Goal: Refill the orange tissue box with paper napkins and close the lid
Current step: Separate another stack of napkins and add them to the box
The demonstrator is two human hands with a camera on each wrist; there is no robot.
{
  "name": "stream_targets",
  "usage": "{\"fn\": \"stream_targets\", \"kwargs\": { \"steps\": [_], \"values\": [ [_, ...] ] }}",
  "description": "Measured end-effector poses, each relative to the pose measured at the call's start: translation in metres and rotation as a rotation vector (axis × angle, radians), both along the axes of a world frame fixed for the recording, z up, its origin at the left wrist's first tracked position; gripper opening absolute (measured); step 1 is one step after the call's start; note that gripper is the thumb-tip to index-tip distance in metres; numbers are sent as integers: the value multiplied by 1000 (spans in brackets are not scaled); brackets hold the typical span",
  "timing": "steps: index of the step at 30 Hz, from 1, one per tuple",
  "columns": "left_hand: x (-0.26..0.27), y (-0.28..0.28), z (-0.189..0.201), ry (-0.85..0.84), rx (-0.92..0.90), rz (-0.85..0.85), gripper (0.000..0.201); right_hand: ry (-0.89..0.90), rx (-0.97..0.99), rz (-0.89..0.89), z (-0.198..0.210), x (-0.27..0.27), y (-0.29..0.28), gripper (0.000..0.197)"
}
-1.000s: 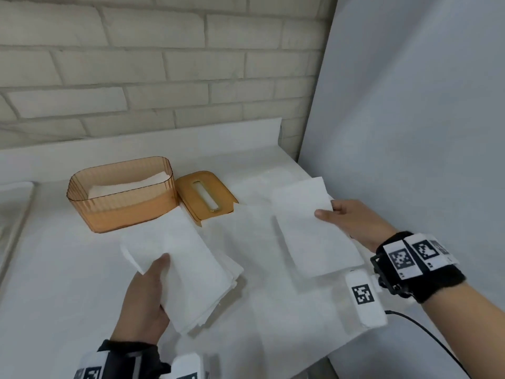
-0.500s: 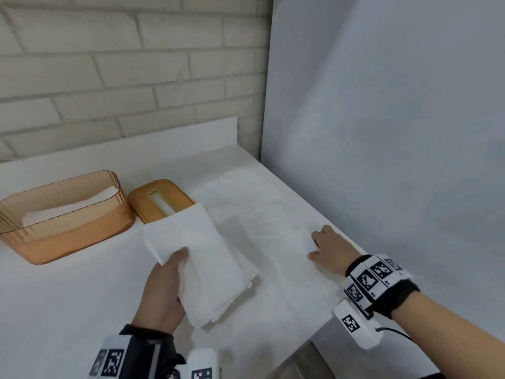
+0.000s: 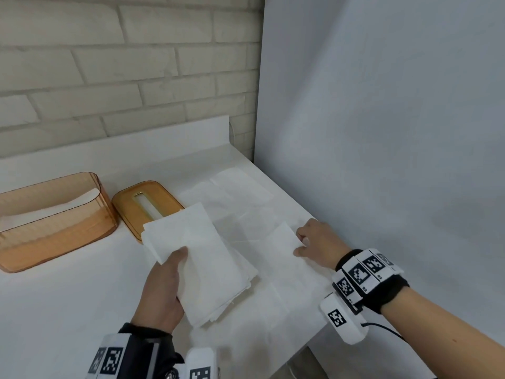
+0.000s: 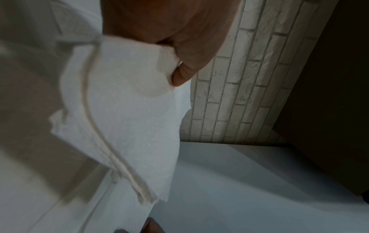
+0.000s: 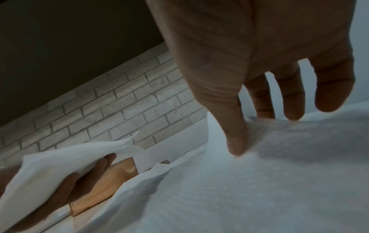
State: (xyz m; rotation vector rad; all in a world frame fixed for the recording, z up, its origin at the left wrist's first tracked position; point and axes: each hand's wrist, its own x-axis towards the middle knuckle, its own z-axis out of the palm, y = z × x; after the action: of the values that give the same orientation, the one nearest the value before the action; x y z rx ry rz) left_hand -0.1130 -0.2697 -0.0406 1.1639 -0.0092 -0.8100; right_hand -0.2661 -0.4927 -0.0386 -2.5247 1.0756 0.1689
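The orange tissue box (image 3: 54, 222) stands open at the left of the counter with a few white napkins (image 3: 82, 198) inside. Its slotted orange lid (image 3: 142, 203) lies flat just right of it. My left hand (image 3: 166, 280) grips a stack of folded napkins (image 3: 202, 258) above the counter, thumb on top and fingers underneath; the stack's far end overlaps the lid. In the left wrist view the thumb (image 4: 185, 47) presses on the stack (image 4: 123, 102). My right hand (image 3: 317, 242) pinches the edge of a napkin (image 3: 281, 242) lying on the counter, thumb (image 5: 235, 141) on top.
Several flat napkins (image 3: 240, 192) cover the white counter (image 3: 68, 310) toward its right end. A grey wall panel (image 3: 382, 132) rises right beside my right hand. A brick wall (image 3: 109, 77) stands behind. The counter's front corner (image 3: 314, 343) lies under my right wrist.
My right hand, holding a napkin in the air a second ago, came down empty to the counter and now pinches a napkin lying there. My left hand still holds the stack.
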Motion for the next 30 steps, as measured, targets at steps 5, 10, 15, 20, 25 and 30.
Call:
{"fn": "stream_targets", "kwargs": {
  "steps": [5,10,15,20,25,30],
  "values": [
    [-2,-6,-3,9,5,-7,28,27,24,-27,-8,8,1,34],
    [-3,-8,-7,9,8,-6,29,50,7,-80,-10,12,-2,31],
    [0,-7,-8,-7,15,10,29,-167,145,-47,2,6,-9,25],
    [2,-11,-13,-38,63,-11,28,-591,573,-143,51,0,-11,11],
    [-4,-26,-12,-79,101,-73,25,-894,1038,-190,71,10,-6,36],
    [-9,-34,-7,-91,64,-135,21,-978,1296,-162,70,23,9,46]
  ]
}}
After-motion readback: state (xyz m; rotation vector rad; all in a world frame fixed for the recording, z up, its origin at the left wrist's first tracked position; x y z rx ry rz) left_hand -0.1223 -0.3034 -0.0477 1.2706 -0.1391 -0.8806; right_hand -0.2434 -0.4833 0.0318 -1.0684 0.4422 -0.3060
